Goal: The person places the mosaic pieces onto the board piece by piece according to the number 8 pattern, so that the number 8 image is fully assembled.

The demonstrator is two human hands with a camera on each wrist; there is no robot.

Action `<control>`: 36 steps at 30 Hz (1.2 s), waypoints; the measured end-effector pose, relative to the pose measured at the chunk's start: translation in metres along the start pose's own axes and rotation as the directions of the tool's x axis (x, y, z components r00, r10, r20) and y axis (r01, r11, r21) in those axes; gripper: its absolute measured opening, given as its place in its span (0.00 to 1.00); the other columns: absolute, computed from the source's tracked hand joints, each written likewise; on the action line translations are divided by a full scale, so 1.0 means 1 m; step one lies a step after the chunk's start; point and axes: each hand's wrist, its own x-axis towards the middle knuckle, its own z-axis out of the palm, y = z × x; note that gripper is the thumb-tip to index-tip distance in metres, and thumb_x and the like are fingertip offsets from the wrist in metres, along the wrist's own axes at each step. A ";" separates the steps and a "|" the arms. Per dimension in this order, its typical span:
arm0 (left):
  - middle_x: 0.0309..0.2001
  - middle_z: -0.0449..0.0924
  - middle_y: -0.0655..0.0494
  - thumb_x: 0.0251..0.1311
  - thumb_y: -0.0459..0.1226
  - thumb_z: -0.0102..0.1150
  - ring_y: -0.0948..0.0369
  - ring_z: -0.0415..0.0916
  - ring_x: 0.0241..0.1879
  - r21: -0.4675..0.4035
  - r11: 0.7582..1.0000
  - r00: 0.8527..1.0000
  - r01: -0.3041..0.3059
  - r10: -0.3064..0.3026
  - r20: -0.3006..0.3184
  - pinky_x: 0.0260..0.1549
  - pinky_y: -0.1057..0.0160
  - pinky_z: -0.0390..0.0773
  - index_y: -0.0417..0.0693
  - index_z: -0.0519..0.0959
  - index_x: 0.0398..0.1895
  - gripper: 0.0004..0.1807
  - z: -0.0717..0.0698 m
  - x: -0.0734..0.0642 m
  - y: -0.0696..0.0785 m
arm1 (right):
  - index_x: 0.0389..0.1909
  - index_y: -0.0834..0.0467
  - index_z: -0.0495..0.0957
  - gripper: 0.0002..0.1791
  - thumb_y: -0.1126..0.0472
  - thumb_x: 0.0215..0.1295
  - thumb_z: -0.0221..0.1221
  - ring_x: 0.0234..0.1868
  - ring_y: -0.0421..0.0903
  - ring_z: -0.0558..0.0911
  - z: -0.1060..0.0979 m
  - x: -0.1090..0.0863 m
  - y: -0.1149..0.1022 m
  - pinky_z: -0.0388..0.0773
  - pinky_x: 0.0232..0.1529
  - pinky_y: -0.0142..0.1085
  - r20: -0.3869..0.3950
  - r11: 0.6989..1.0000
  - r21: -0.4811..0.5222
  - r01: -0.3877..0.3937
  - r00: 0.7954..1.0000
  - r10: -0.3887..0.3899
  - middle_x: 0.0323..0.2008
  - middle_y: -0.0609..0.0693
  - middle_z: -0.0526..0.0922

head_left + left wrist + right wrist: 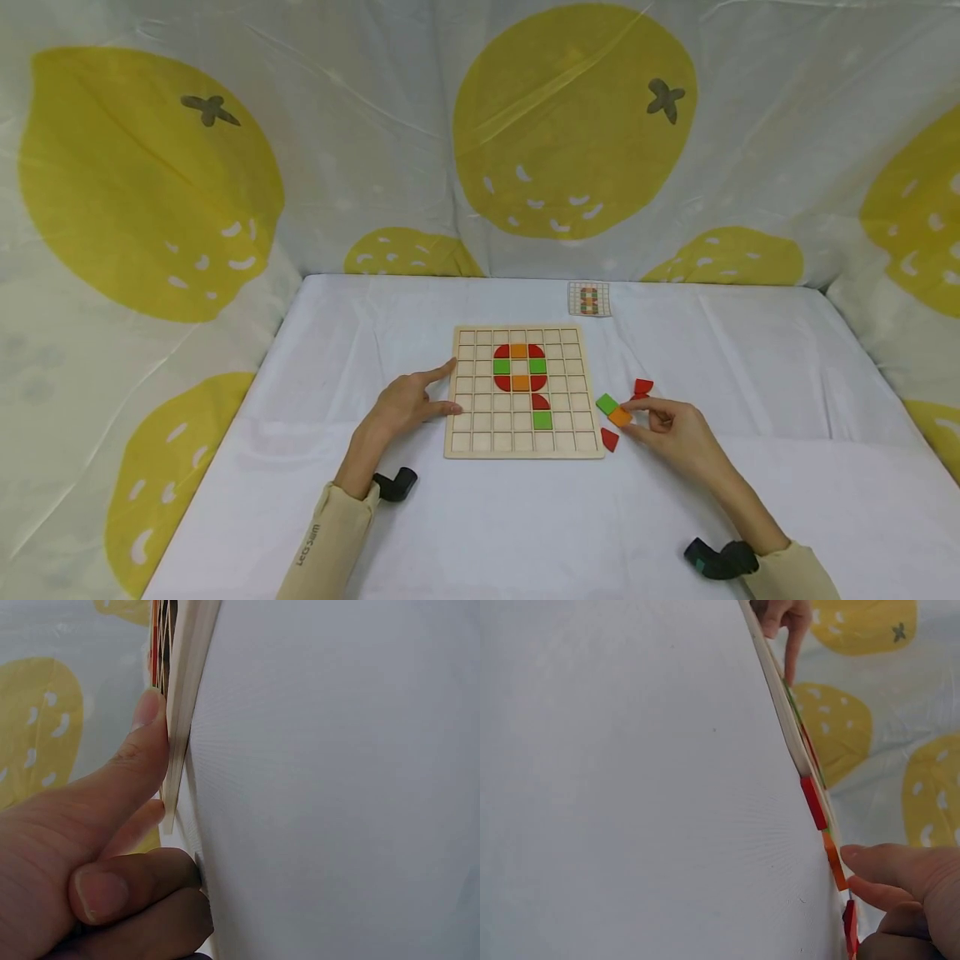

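A wooden grid board (480,443) lies on the white cloth. Red quarter-round, orange square and green square tiles form a ring with a short tail on it. My left hand (401,406) touches the board's left edge with thumb and index finger; in the left wrist view the thumb (142,742) rests along the rim. Right of the board, my right hand (678,433) pinches an orange square tile (620,416) between thumb and index finger. That tile adjoins a green square tile (607,404). In the right wrist view the fingertips meet the orange tile's (834,862) edge.
Loose red tiles lie close to my right hand, one (610,439) by the board's lower right corner and others (643,387) above the fingers. Beyond the board lies a small pattern card (589,298). A lemon-print cloth (375,150) rises behind and at the sides.
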 end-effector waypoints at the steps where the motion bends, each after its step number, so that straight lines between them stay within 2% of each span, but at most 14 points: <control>1: 0.15 0.60 0.61 0.57 0.54 0.72 0.64 0.58 0.20 -0.001 1.000 1.000 -0.001 0.001 0.001 0.26 0.65 0.61 0.61 0.61 0.81 0.49 0.000 0.000 0.000 | 0.48 0.55 0.89 0.16 0.58 0.60 0.75 0.22 0.37 0.61 -0.001 0.000 0.000 0.59 0.25 0.32 -0.010 1.000 0.000 -0.010 1.000 0.010 0.18 0.43 0.60; 6: 0.15 0.58 0.61 0.57 0.54 0.72 0.64 0.57 0.20 -0.004 1.000 1.000 -0.005 0.005 -0.001 0.25 0.65 0.60 0.61 0.61 0.81 0.49 0.000 0.001 -0.001 | 0.49 0.55 0.88 0.14 0.57 0.63 0.73 0.22 0.37 0.61 -0.004 0.001 0.001 0.60 0.25 0.33 -0.088 0.999 -0.023 -0.046 0.995 0.044 0.18 0.43 0.60; 12: 0.16 0.59 0.61 0.57 0.54 0.72 0.64 0.58 0.20 -0.003 1.000 1.000 -0.003 0.003 0.001 0.26 0.65 0.61 0.61 0.61 0.81 0.49 0.000 0.001 -0.001 | 0.48 0.58 0.88 0.14 0.61 0.62 0.73 0.21 0.37 0.61 -0.009 0.002 0.006 0.58 0.21 0.33 -0.185 0.997 -0.070 -0.034 0.983 0.020 0.18 0.44 0.61; 17: 0.16 0.60 0.61 0.57 0.54 0.72 0.64 0.58 0.20 0.000 1.000 1.000 0.003 -0.003 0.002 0.26 0.65 0.61 0.62 0.60 0.81 0.49 0.000 0.001 -0.001 | 0.49 0.59 0.87 0.15 0.62 0.61 0.73 0.22 0.37 0.63 -0.012 0.003 0.009 0.58 0.22 0.32 -0.161 0.994 -0.100 -0.036 0.987 0.019 0.19 0.46 0.63; 21: 0.15 0.60 0.61 0.57 0.54 0.72 0.65 0.58 0.20 0.002 1.000 1.000 0.003 -0.003 0.006 0.25 0.66 0.61 0.61 0.60 0.81 0.49 0.000 0.001 -0.001 | 0.45 0.59 0.88 0.12 0.63 0.60 0.73 0.23 0.38 0.63 -0.013 0.003 0.009 0.59 0.23 0.32 -0.150 0.993 -0.109 -0.044 0.988 0.027 0.19 0.46 0.63; 26: 0.15 0.59 0.61 0.58 0.54 0.72 0.65 0.57 0.20 -0.003 1.000 1.000 -0.008 0.008 0.003 0.26 0.66 0.60 0.60 0.61 0.81 0.49 -0.001 0.000 -0.001 | 0.42 0.58 0.87 0.15 0.56 0.58 0.76 0.25 0.41 0.65 -0.013 0.004 0.007 0.58 0.25 0.33 -0.135 0.989 -0.116 -0.087 0.988 0.072 0.20 0.47 0.64; 30: 0.14 0.57 0.62 0.58 0.54 0.72 0.65 0.56 0.19 -0.007 1.000 1.000 -0.019 0.019 -0.004 0.25 0.66 0.60 0.59 0.62 0.81 0.48 -0.001 0.000 -0.001 | 0.46 0.58 0.86 0.18 0.53 0.59 0.76 0.27 0.43 0.65 -0.012 0.005 0.006 0.58 0.25 0.33 -0.090 0.986 -0.126 -0.110 0.991 0.099 0.21 0.47 0.65; 33: 0.14 0.57 0.62 0.58 0.54 0.72 0.65 0.56 0.19 -0.010 1.000 1.000 -0.020 0.020 -0.004 0.25 0.66 0.59 0.59 0.62 0.80 0.48 -0.001 -0.001 0.000 | 0.48 0.59 0.86 0.16 0.58 0.61 0.73 0.27 0.43 0.66 -0.012 0.005 0.007 0.60 0.26 0.32 -0.076 0.986 -0.140 -0.091 0.994 0.081 0.21 0.48 0.65; 36: 0.14 0.57 0.62 0.58 0.54 0.72 0.65 0.56 0.19 -0.013 1.000 1.000 -0.015 0.015 -0.001 0.25 0.66 0.59 0.59 0.62 0.80 0.48 -0.001 -0.001 -0.001 | 0.45 0.60 0.87 0.14 0.59 0.61 0.73 0.28 0.43 0.67 -0.012 0.004 0.007 0.61 0.27 0.31 -0.096 0.985 -0.163 -0.064 0.994 0.049 0.21 0.48 0.68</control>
